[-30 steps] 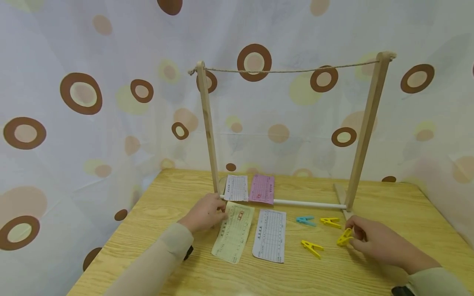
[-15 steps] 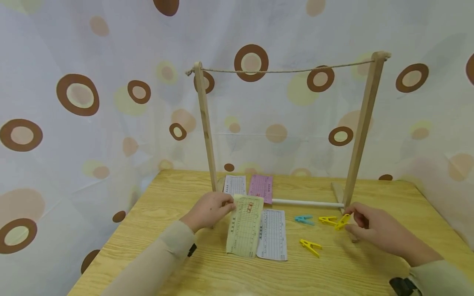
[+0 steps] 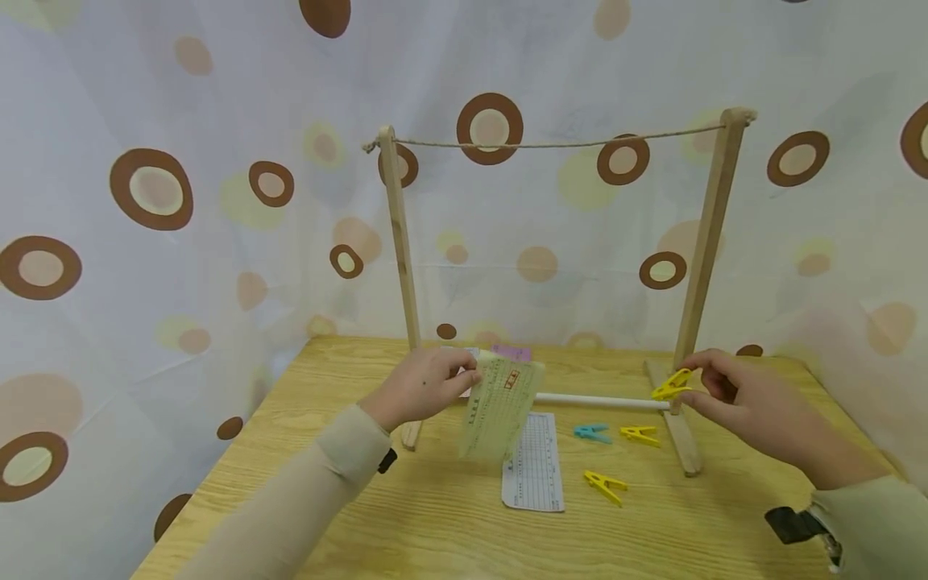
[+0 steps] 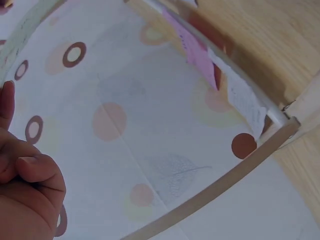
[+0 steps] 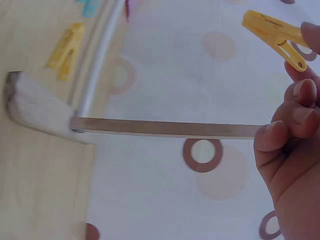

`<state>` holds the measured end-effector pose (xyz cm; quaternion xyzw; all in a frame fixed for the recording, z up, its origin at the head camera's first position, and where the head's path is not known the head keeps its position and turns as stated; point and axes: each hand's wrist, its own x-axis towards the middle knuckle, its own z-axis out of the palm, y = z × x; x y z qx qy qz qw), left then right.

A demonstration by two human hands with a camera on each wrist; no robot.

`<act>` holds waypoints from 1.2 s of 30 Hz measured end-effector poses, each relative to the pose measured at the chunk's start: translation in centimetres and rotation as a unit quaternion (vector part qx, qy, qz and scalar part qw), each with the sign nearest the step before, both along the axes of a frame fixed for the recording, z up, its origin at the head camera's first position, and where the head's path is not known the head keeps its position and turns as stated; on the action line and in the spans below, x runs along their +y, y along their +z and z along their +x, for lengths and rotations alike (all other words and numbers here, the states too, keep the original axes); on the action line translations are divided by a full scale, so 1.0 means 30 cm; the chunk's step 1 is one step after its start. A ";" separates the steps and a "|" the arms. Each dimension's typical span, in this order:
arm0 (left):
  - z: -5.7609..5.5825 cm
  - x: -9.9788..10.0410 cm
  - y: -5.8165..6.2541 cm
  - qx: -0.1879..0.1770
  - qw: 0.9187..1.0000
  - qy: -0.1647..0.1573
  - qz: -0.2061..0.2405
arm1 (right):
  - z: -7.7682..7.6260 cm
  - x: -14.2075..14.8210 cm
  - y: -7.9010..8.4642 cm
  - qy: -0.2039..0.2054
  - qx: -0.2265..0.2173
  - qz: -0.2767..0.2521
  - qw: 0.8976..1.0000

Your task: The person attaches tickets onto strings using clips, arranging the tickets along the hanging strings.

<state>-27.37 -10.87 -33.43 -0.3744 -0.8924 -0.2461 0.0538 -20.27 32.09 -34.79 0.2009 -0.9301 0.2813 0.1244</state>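
My left hand [image 3: 428, 385] pinches a yellow-green printed paper slip [image 3: 502, 411] by its upper left edge, holding it up off the table in the head view. Between the thumb and finger of my right hand [image 3: 750, 407] is a yellow clothespin [image 3: 672, 385], which shows larger in the right wrist view, jaw end pointing away from the fingers. A white slip [image 3: 538, 471] lies below the raised one. Behind it, a pink slip [image 4: 192, 47] and another white slip [image 4: 244, 97] lean at the white rod, mostly hidden in the head view.
A wooden frame's left post [image 3: 400, 242] and right post [image 3: 714, 242] carry a twine line [image 3: 551, 146] above a white rod [image 3: 602, 400]. On the table [image 3: 406, 524] lie a blue clothespin [image 3: 592, 433] and two yellow clothespins [image 3: 605, 486]. A dotted curtain [image 3: 217, 121] stands behind.
My left hand has lifted the yellow-green slip off the table and moved it right and up. My right hand has raised the yellow clothespin from near the tabletop.
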 end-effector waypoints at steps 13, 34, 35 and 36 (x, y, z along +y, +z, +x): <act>-0.038 0.097 0.163 0.061 0.996 -0.017 0.057 | -0.027 -0.062 0.296 -0.041 0.118 0.015 0.992; -0.158 0.352 0.371 0.085 0.996 0.024 0.013 | -0.112 -0.067 0.698 -0.135 0.159 0.034 0.977; -0.161 0.362 0.376 0.087 0.996 0.024 0.013 | -0.118 -0.072 0.715 -0.135 0.157 0.031 0.978; -0.164 0.372 0.381 0.090 0.996 0.024 0.014 | -0.124 -0.077 0.731 -0.135 0.156 0.030 0.978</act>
